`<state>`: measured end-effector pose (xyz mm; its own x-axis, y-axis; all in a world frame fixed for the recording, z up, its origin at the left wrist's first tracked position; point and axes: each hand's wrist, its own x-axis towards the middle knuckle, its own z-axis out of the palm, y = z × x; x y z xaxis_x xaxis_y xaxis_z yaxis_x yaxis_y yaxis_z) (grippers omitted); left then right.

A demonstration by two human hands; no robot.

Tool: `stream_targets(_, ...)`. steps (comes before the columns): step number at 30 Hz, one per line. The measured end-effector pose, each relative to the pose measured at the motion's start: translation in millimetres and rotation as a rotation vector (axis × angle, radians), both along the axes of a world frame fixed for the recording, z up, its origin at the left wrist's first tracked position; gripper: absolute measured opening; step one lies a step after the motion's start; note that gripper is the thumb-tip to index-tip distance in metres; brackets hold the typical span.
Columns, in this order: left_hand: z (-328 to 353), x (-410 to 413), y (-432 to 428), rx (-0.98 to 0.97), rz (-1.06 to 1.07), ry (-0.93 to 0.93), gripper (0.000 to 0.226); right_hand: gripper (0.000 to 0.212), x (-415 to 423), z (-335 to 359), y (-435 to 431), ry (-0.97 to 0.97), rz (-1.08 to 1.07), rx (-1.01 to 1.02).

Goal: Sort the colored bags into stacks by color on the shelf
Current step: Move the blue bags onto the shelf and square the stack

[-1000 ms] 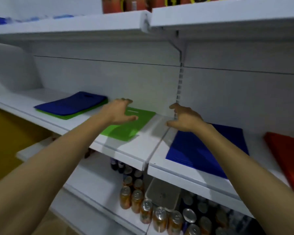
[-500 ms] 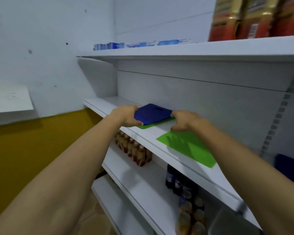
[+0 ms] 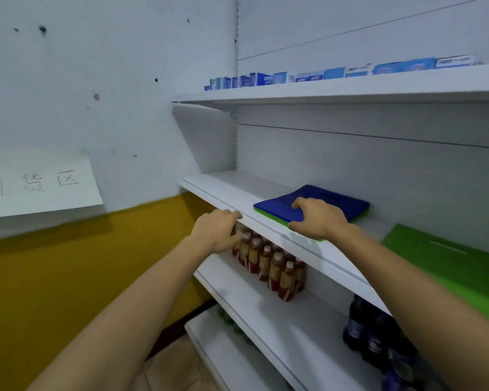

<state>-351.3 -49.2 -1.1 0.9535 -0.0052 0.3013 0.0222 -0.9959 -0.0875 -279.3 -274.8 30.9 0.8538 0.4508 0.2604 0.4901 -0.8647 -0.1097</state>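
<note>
Blue bag [image 3: 331, 200], pinched by the right hand [image 3: 318, 218], may drag the green bag [image 3: 360, 218] beneath it off the shelf [image 3: 223, 187]; the loosely curled left hand [image 3: 216, 231] holds nothing.

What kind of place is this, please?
Probably a small shop or its stockroom: white retail shelving holds rows of bottled drinks and small blue boxes, and a handwritten paper sign hangs beside it.

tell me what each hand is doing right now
left hand: loosely curled at shelf edge, holding nothing
right hand: gripping the blue bag
</note>
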Motion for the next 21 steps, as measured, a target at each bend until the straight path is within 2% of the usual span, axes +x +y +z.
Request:
stream_targets(7, -14, 62, -2, -0.044, -0.142, -0.032, 0.054, 0.049, 37, -11, -10, 0.015, -0.148, 0.148)
stream_targets(12, -16, 123, -20, -0.055, -0.241, -0.018, 0.051, 0.045, 83, -21, -31, 0.051, -0.229, 0.161)
stream_targets(21, -15, 228, -45, -0.115, -0.298, -0.015, 0.044, 0.043, 167, -42, -61, 0.174, -0.353, 0.274)
